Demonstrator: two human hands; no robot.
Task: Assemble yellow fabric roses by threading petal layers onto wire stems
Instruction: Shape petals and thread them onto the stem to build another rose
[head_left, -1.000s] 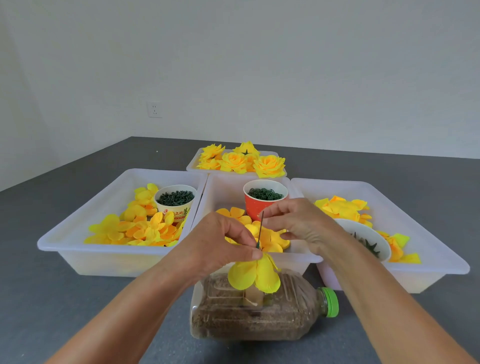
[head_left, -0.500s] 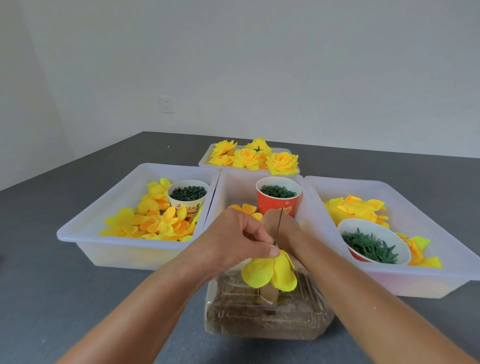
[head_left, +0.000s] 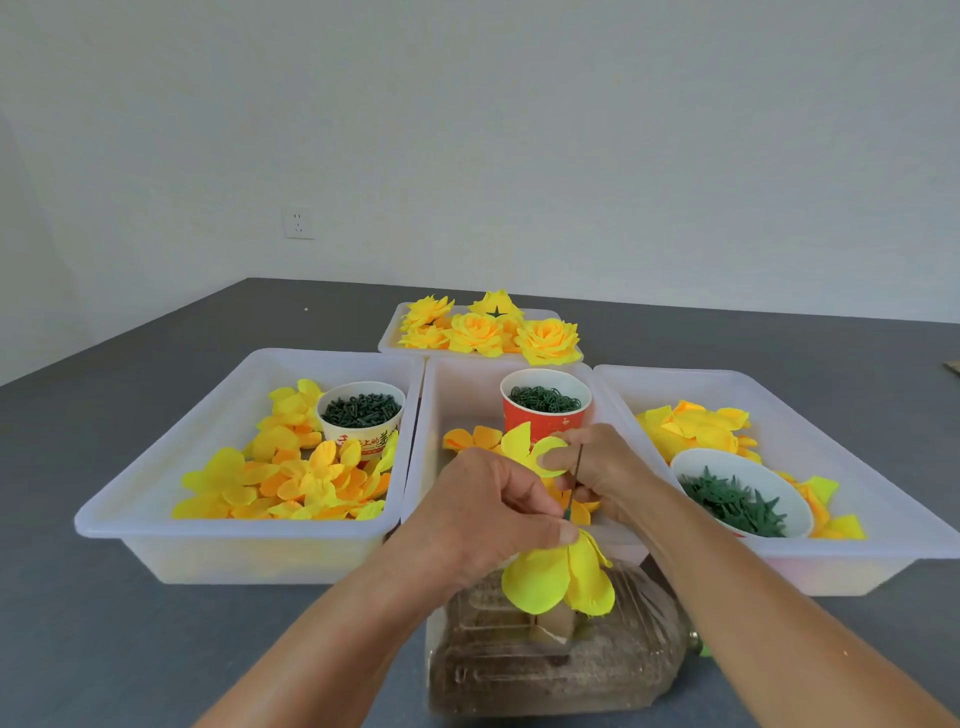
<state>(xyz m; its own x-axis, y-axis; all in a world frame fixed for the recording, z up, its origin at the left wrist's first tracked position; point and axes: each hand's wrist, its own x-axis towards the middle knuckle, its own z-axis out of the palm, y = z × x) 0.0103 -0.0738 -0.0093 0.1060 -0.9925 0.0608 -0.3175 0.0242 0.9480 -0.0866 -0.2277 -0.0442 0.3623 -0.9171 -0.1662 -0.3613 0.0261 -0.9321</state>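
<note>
From my head camera, my left hand (head_left: 485, 512) pinches the wire stem (head_left: 573, 486) between thumb and curled fingers, just above the yellow petal layer (head_left: 558, 577) already threaded on it; those petals droop below my thumb. The stem stands nearly upright over the clear bottle (head_left: 545, 665), which lies on its side on the grey surface (head_left: 104, 634) at six o'clock, filled with brown grains.

My right hand (head_left: 602, 467) is at about one o'clock from the left, its grip pinching a loose petal piece (head_left: 540, 452) by the edge, beside the top of the stem. I cannot tell whether the piece touches the wire.

Behind my hands sit three white trays. The left tray (head_left: 249, 551), at ten o'clock, holds yellow-orange petals and a white cup (head_left: 361, 415) of dark green parts. The middle tray (head_left: 467, 379) carries a red cup (head_left: 545, 410) of green rings. The right tray (head_left: 852, 483), at two o'clock, holds petals and a white bowl (head_left: 740, 493) of green leaf pieces. At twelve o'clock, a small tray bears finished roses (head_left: 493, 332).
</note>
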